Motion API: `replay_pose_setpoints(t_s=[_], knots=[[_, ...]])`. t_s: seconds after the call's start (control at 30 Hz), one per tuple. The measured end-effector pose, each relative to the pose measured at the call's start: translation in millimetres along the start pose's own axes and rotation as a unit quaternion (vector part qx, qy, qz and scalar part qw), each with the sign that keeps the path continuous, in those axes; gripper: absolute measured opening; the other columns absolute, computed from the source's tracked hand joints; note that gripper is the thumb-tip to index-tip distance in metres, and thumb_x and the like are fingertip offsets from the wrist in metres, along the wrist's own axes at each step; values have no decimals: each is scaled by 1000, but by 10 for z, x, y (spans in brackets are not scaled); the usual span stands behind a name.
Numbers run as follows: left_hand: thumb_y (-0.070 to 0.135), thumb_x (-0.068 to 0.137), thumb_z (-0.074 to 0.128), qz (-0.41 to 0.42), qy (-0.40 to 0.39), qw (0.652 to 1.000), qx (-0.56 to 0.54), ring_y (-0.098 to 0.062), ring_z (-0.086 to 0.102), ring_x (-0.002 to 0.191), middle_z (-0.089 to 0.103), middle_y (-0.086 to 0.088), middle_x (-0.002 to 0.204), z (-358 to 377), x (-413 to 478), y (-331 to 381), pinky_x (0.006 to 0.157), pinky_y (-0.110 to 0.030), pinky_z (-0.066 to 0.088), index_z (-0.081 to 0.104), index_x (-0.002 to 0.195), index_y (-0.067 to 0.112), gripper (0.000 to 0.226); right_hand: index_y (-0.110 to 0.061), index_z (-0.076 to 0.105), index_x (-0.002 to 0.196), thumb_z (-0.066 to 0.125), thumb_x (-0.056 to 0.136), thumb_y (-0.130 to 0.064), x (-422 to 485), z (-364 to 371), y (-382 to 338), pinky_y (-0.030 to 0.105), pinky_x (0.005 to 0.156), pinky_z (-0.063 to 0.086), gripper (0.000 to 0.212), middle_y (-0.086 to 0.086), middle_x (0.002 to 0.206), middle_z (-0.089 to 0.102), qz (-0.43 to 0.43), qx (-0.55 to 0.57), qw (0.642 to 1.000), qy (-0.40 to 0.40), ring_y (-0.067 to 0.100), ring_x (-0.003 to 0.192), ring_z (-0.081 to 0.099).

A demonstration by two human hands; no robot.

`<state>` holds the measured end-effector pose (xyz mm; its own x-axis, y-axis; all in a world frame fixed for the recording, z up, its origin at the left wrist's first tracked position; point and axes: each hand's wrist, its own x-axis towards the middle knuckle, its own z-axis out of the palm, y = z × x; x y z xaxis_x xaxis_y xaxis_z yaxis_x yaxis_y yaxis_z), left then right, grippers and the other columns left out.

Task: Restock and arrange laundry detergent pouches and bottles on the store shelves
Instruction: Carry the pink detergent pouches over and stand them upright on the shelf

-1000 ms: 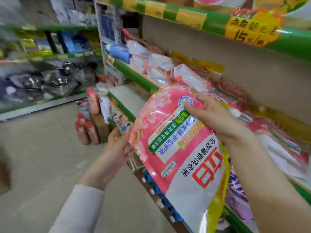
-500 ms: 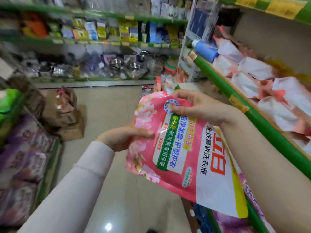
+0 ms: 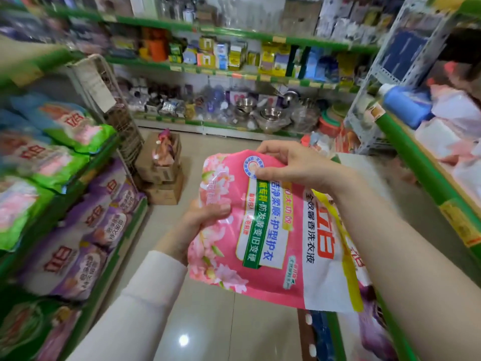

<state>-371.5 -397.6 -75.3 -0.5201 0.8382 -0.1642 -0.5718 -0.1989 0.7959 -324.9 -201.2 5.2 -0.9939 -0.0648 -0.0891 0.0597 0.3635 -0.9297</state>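
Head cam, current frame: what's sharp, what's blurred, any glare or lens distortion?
Head view: pink pouch in left hand and right hand is sharp, print readable; purple bags at left and blue bottle at right are blurred; small glare spot on floor; wide-angle distortion tilts the white shelf upright.

A small shop, taken from inside one aisle. Green-edged shelves point(image 3: 421, 168) on both sides and across the far end, yellow price labels point(image 3: 460, 225) stuck along the front edge. Left: purple detergent bags point(image 3: 99, 220) and green detergent bags point(image 3: 73, 131), stacked many of a kind. Far end: rows of small boxed goods point(image 3: 229, 54) above, steel bowls point(image 3: 270, 114) below, probably kitchenware though blurred. Cardboard cartons point(image 3: 161, 178) piled on the tiled floor point(image 3: 208, 321). Right: a blue bottle point(image 3: 406, 105) lying beside white pouches point(image 3: 437, 136). Same red brand mark on the pink pouch point(image 3: 273, 256) held in the aisle
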Motion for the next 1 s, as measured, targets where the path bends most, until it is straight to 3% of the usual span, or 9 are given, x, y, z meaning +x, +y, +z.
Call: replay_pose_setpoints(t_s=[0.2,0.37,0.47,0.6,0.67,0.73,0.8,0.9,1.0], knots=[[4,63,66,82,101,991,39,-34,67,89,70,-17,98,-108,-81,184,84,-48,54,63,108,6,45,-30,57,99,64,86,-13,333,231,11,10,79,47,23,-11,95,65,-44,7,999,32,-10,83,61],[11,65,66,120,179,976,30,-27,69,74,71,-10,84,-411,-231,357,77,-44,55,70,92,16,28,-35,40,131,69,64,-67,497,706,352,19,89,43,80,-8,121,54,10,113,964,240,5,110,52],[14,60,73,132,220,966,13,-31,67,79,69,-15,91,-680,-414,517,90,-54,49,69,97,15,37,-21,42,134,61,49,-85,426,1321,681,26,94,41,108,-3,132,51,186,269,872,365,11,114,51],[16,64,68,171,251,953,-8,-39,62,96,64,-22,106,-912,-591,679,91,-57,48,68,98,15,34,-7,20,147,51,78,-66,361,2239,818,56,111,20,96,23,154,17,420,602,647,205,39,142,19],[15,66,66,190,259,947,-2,-36,65,91,67,-19,101,-1030,-675,717,84,-51,54,65,102,13,36,1,19,146,49,81,-58,538,2514,739,68,103,22,93,30,149,25,337,757,553,89,48,137,23],[13,67,64,207,260,943,6,-28,69,80,71,-12,91,-1136,-760,721,72,-41,58,63,105,12,38,-5,41,141,44,88,-49,758,2607,569,67,101,31,69,26,143,41,235,799,549,63,45,132,37],[10,68,62,225,262,938,3,-26,70,79,72,-9,91,-1233,-854,718,68,-37,58,60,108,11,40,-9,67,116,29,98,-40,958,2612,443,52,93,49,52,20,124,61,191,752,610,163,35,113,60],[9,68,67,262,275,925,-12,-27,70,85,72,-10,95,-1366,-967,696,69,-38,57,59,112,11,45,-8,77,67,17,104,-25,1118,2487,364,29,46,55,73,11,70,72,155,693,663,236,21,59,70],[25,52,88,289,280,914,-53,-31,68,95,70,-14,105,-1496,-1036,661,73,-42,56,62,114,15,68,4,55,121,19,104,-11,1304,2468,378,28,53,50,42,5,73,61,161,595,743,261,19,62,60]])
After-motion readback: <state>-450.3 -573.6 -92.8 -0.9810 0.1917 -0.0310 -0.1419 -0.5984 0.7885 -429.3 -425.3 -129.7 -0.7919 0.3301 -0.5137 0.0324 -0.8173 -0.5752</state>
